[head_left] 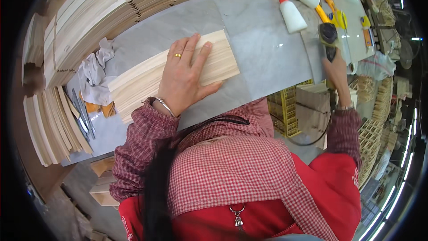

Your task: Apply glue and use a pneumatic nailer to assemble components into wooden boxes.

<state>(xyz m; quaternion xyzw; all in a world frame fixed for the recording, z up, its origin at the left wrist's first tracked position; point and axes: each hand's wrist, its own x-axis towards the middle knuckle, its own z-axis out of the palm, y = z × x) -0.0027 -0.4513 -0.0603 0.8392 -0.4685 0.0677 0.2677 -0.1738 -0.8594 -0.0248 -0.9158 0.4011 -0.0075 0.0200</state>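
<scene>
A pale wooden board lies at a slant on the grey worktable. My left hand rests flat on top of it with the fingers spread, a ring on one finger. Over at the table's right side, my right hand is closed round the handle of a dark tool with a rounded head. The tool's exact kind is hard to make out. A dark cord or hose curves below that hand; where it joins is hidden.
Stacked thin boards line the far left, with upright slats nearer. A crumpled cloth lies left of the board. White glue bottles and yellow-handled tools sit far right. A yellow crate stands below the edge.
</scene>
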